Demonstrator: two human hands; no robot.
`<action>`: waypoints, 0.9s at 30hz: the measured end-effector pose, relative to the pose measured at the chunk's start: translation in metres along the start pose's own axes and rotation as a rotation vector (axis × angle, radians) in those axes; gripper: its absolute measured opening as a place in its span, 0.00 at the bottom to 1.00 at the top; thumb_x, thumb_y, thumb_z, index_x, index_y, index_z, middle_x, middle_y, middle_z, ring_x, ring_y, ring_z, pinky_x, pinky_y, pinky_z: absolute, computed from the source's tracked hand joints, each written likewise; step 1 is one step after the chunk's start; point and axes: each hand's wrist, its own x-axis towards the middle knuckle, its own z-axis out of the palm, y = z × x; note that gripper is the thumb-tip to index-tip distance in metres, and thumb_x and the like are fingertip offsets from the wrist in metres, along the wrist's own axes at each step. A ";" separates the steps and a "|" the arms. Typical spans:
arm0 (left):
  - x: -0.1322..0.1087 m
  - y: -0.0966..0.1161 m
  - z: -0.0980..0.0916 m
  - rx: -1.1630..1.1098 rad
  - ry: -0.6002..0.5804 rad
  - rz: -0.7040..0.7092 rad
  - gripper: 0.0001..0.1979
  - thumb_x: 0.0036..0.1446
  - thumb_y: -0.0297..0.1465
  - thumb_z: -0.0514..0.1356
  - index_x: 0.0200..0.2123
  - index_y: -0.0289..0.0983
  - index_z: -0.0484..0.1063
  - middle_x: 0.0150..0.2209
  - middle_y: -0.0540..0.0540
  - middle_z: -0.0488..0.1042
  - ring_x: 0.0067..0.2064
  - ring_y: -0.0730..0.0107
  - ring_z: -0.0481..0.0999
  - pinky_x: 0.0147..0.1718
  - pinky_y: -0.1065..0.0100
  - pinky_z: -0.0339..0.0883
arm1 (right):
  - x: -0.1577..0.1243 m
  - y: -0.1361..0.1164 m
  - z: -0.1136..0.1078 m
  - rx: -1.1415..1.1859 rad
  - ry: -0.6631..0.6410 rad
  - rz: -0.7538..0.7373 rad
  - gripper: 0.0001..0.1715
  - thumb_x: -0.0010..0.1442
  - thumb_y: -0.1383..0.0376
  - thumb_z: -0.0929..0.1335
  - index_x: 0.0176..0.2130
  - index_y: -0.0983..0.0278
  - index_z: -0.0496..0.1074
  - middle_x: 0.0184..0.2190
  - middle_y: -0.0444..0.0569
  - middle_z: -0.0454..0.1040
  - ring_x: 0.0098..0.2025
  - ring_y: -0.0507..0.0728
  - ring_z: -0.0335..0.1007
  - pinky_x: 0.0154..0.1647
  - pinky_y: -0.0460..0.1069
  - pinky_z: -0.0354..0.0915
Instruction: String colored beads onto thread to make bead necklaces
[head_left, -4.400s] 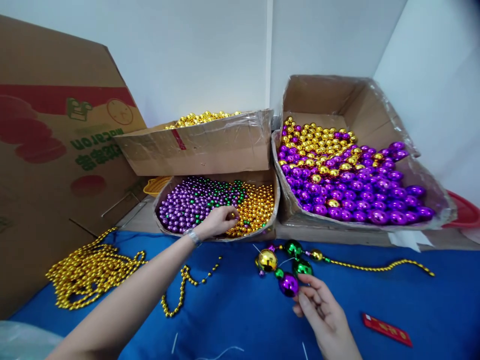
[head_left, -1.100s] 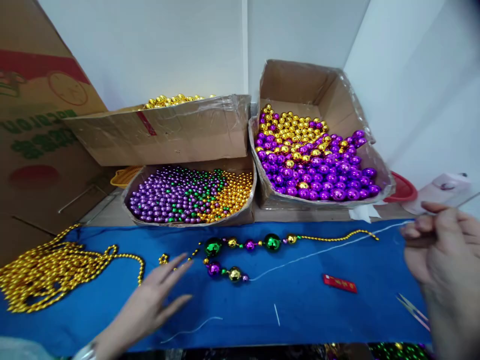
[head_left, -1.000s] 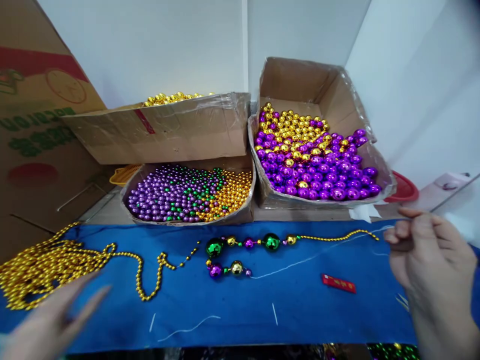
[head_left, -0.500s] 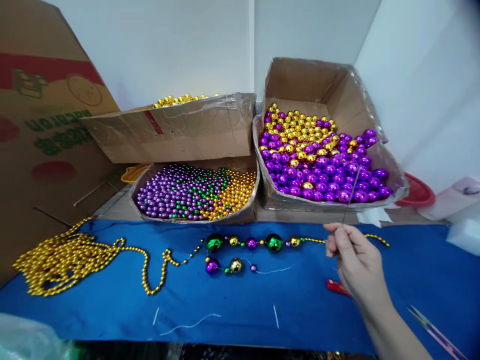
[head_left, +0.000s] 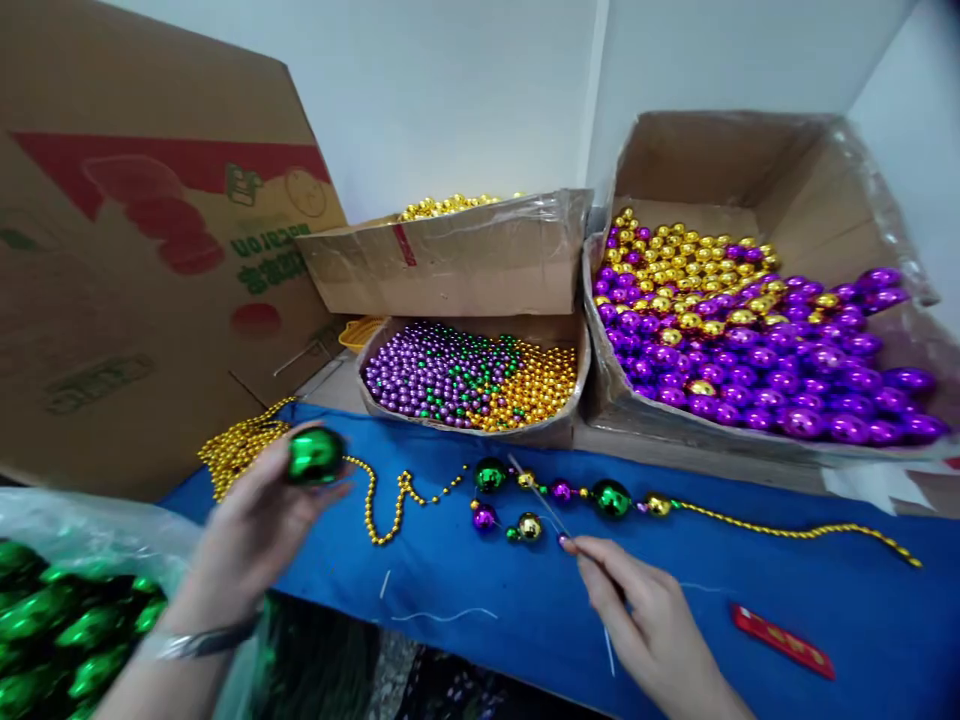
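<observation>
A large shiny green bead (head_left: 315, 455) is gripped between the fingers of my left hand (head_left: 259, 530), held up over the left part of the blue cloth. My right hand (head_left: 637, 610) pinches a thin needle (head_left: 541, 498) that slants up and to the left. Beyond its tip lies a partly strung garland of green, gold and purple beads (head_left: 611, 498), bent back on itself at the left end. A small purple bead (head_left: 562, 540) sits right beside my right fingertips. White thread shows near that hand, but where it meets the needle I cannot make out.
Cardboard boxes hold small mixed beads (head_left: 450, 375) and larger purple and gold ones (head_left: 750, 355). A plastic bag of green beads (head_left: 82, 620) is at lower left. Gold bead chain (head_left: 244, 440), a red packet (head_left: 784, 640) and a thread scrap (head_left: 446, 614) lie on the blue cloth (head_left: 330, 560).
My left hand has come into view with a green bead. My right hand has moved lower and left relative to the garland, its needle now tilted left. The view has swung left.
</observation>
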 end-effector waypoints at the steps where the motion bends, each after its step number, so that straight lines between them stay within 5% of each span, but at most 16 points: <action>1: 0.006 -0.001 0.013 -0.101 -0.026 -0.031 0.21 0.66 0.40 0.39 0.52 0.40 0.64 0.46 0.47 0.74 0.43 0.58 0.75 0.40 0.56 0.72 | -0.001 -0.002 0.006 -0.008 -0.012 -0.040 0.14 0.64 0.63 0.61 0.47 0.58 0.71 0.34 0.47 0.76 0.35 0.55 0.74 0.36 0.46 0.68; 4: 0.013 0.002 0.059 -0.811 -0.265 -0.350 0.18 0.62 0.40 0.48 0.50 0.40 0.65 0.47 0.44 0.75 0.43 0.56 0.76 0.43 0.54 0.70 | -0.005 -0.002 0.014 -0.031 -0.011 -0.095 0.13 0.64 0.66 0.62 0.46 0.58 0.70 0.39 0.47 0.77 0.40 0.56 0.74 0.41 0.46 0.68; 7: 0.006 0.010 0.094 -1.107 -0.394 -0.519 0.15 0.58 0.36 0.54 0.47 0.37 0.67 0.45 0.41 0.76 0.42 0.54 0.77 0.42 0.57 0.71 | -0.010 0.002 0.014 -0.033 0.023 -0.105 0.13 0.64 0.67 0.61 0.46 0.59 0.69 0.39 0.47 0.76 0.39 0.55 0.74 0.38 0.45 0.68; 15: -0.002 0.008 0.118 -1.206 -0.384 -0.646 0.10 0.58 0.34 0.57 0.40 0.34 0.71 0.39 0.42 0.77 0.41 0.52 0.77 0.38 0.61 0.73 | -0.019 0.003 0.014 -0.081 0.017 -0.121 0.12 0.65 0.69 0.60 0.44 0.59 0.69 0.35 0.46 0.76 0.34 0.53 0.74 0.34 0.46 0.67; 23: -0.003 0.006 0.119 -1.172 -0.320 -0.486 0.13 0.57 0.27 0.57 0.47 0.38 0.68 0.41 0.44 0.75 0.46 0.53 0.75 0.46 0.56 0.70 | -0.019 0.007 0.018 -0.115 0.032 -0.140 0.13 0.64 0.70 0.60 0.47 0.59 0.68 0.37 0.47 0.76 0.36 0.54 0.74 0.36 0.47 0.68; 27: -0.004 0.008 0.126 -1.194 -0.278 -0.537 0.11 0.58 0.28 0.56 0.45 0.37 0.70 0.39 0.46 0.75 0.44 0.59 0.75 0.48 0.54 0.69 | -0.021 0.008 0.019 -0.119 0.027 -0.127 0.13 0.64 0.70 0.60 0.46 0.59 0.68 0.36 0.46 0.76 0.36 0.53 0.74 0.36 0.47 0.69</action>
